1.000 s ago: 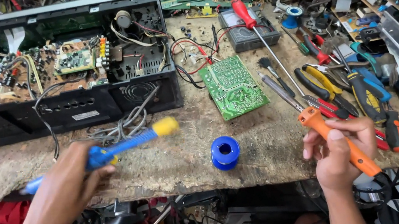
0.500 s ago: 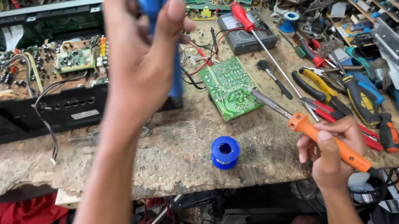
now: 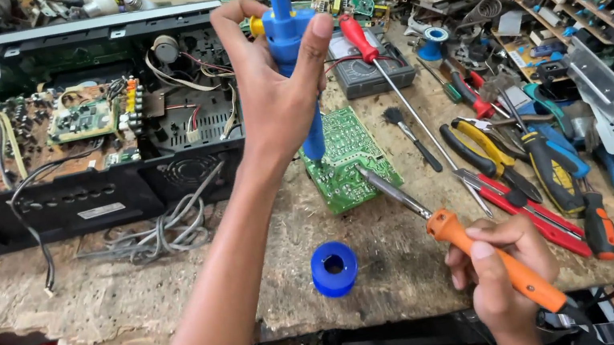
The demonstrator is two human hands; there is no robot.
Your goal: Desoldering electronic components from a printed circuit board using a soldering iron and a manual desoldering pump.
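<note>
The green circuit board [image 3: 350,159] lies flat on the wooden worktop [image 3: 98,297], just in front of the opened black amplifier case [image 3: 45,211], and both tools now meet on it. A second ago the left hand [image 3: 271,93] held the blue suction pump [image 3: 288,45] low and level near the worktop's front edge; since then it has swung up and forward, and the pump now stands upright with its tip touching the board near its left side. The left grip is closed around the pump's barrel, the thumb lying along its upper part by the plunger.

The right hand [image 3: 504,269] has barely moved. Its grip is closed on the orange handle of the soldering iron [image 3: 444,221], and the metal tip now reaches the board's lower right part, where earlier it hung just short of it. Iron tip and pump tip sit near each other on the board, though whether they share one joint is too small to tell. By the look of it, the work has passed from getting ready to acting on the board itself.

A blue spool of solder [image 3: 334,268] sits near the front edge, between the two arms. To the right, well apart from the board, lie a red screwdriver [image 3: 379,56], pliers [image 3: 474,147] and other loose tools.
</note>
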